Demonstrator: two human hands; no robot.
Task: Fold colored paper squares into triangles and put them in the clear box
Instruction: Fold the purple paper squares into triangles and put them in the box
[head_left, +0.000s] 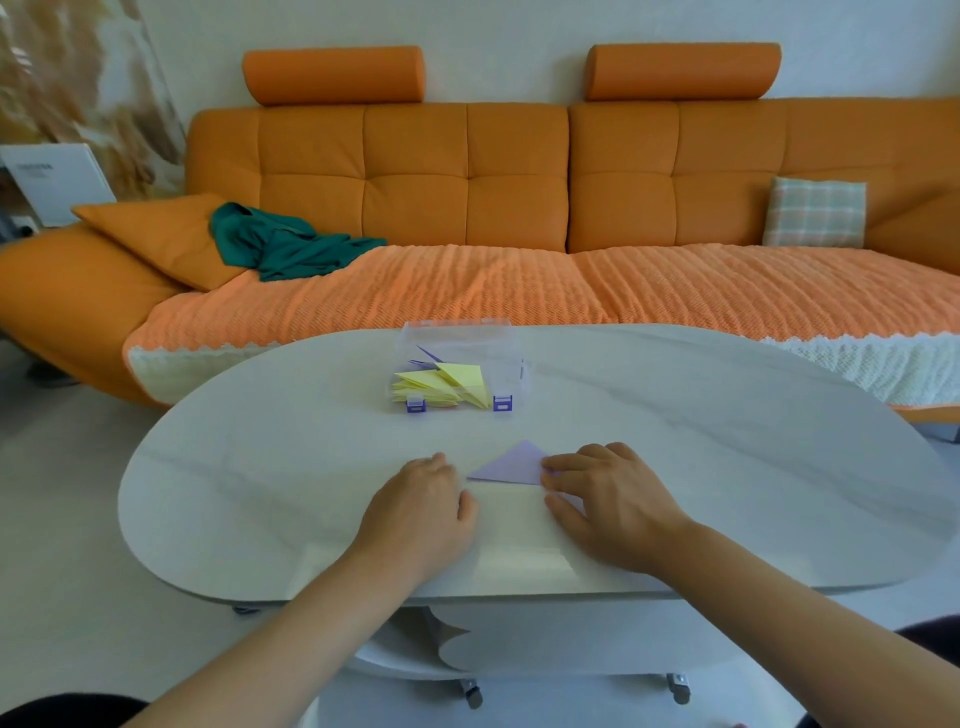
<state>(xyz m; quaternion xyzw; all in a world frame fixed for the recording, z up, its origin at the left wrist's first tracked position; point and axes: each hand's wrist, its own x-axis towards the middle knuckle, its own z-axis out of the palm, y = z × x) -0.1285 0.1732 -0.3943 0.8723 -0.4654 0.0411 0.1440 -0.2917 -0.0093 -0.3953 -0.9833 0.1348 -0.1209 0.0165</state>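
Note:
A pale purple paper, folded into a triangle, lies flat on the white oval table near its front edge. My right hand rests on the triangle's right corner, fingertips pressing it down; a sliver of purple shows under the palm. Just left of the paper, my left hand rests on the table with loosely curled fingers and holds nothing. Further back in the middle stands the clear box with purple latches. It holds several yellow folded triangles and some purple ones behind them.
An orange sofa runs along the far side of the table, with a green cloth and a checked cushion on it. The table has a lower shelf and castors beneath.

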